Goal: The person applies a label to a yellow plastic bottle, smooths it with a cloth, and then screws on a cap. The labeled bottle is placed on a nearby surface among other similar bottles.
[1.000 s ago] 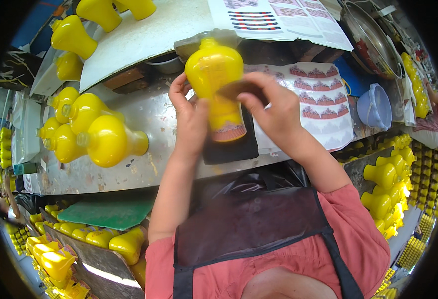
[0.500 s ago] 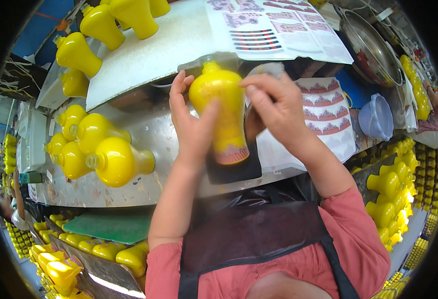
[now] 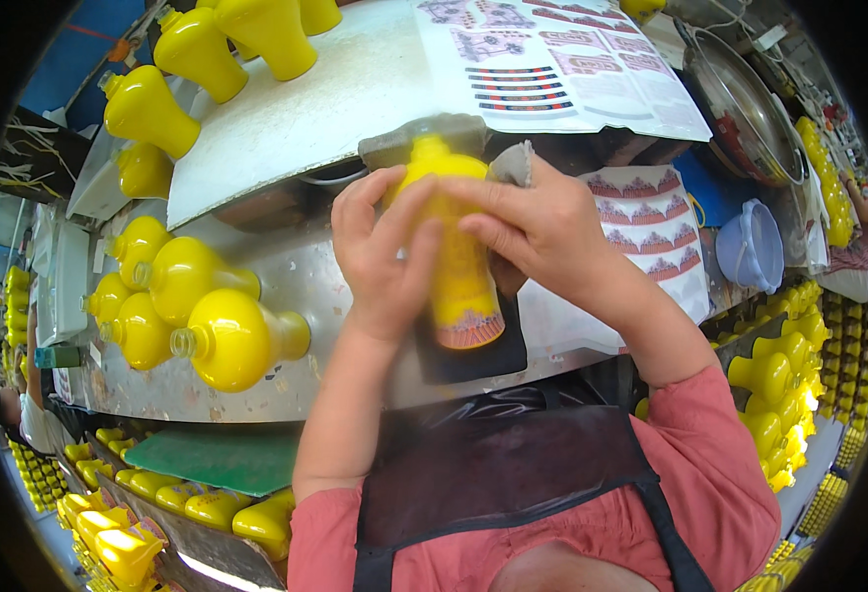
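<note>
A glossy yellow bottle point(image 3: 467, 308) lies with its neck away from me, and a pink patterned band circles its base end. Under it are a dark pad point(image 3: 498, 363) and, at the neck, a grey cloth-covered rest point(image 3: 379, 148). From the left, my left hand point(image 3: 386, 247) curls over the bottle's shoulder, its fingers and thumb on the surface. My right hand point(image 3: 547, 219) reaches across from the right, index finger and thumb at the bottle's upper front. A grey cloth point(image 3: 513, 166) sticks out of its curled fingers. Both hands cover much of the bottle's printed middle.
Several yellow bottles point(image 3: 226, 340) lie left on the metal table point(image 3: 325, 380); more stand on a white board point(image 3: 355, 69). Printed sheets point(image 3: 513, 59) lie ahead, patterned strip sheets point(image 3: 651, 217) to the right, beside a lilac bucket point(image 3: 750, 247) and metal basin point(image 3: 740, 99).
My left hand has moved up and inward, its fingers now over the bottle's front. My right fingers have come further left across the bottle. The view has shifted slightly.
</note>
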A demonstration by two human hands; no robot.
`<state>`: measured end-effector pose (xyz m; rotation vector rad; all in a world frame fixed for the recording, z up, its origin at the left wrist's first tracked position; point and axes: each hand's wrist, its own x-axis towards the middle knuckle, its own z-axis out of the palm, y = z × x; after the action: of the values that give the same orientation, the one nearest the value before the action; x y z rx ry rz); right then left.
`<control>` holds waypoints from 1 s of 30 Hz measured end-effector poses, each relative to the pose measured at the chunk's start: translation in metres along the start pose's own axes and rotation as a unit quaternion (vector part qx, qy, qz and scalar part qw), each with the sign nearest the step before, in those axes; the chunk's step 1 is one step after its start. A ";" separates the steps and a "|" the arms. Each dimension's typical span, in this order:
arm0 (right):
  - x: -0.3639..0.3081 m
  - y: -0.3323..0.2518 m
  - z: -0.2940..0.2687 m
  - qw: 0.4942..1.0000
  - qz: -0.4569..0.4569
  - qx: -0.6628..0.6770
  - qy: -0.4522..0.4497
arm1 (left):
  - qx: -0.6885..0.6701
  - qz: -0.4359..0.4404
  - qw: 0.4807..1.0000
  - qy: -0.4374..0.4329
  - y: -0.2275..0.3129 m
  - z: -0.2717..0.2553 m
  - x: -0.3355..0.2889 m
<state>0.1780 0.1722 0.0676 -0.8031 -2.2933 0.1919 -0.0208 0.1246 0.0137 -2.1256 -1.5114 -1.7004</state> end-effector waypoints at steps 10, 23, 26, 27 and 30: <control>0.005 -0.004 -0.006 0.996 -0.033 -0.070 -0.038 | 0.129 0.087 0.987 -0.040 0.000 -0.006 0.007; 0.013 -0.004 -0.011 0.991 -0.063 -0.087 -0.075 | 0.115 0.049 0.990 -0.059 0.006 -0.006 0.007; 0.015 -0.005 -0.012 0.992 -0.054 -0.086 -0.077 | 0.090 0.029 0.994 -0.049 0.005 -0.006 0.008; 0.015 -0.006 -0.012 0.991 -0.054 -0.091 -0.078 | 0.080 0.013 0.996 -0.040 0.005 -0.004 0.009; 0.015 -0.007 -0.011 0.990 -0.052 -0.106 -0.077 | 0.021 -0.052 0.998 -0.021 0.005 0.003 0.013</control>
<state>0.1735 0.1744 0.0865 -0.7934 -2.5249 -0.0395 -0.0156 0.1320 0.0248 -2.1100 -1.6834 -1.6474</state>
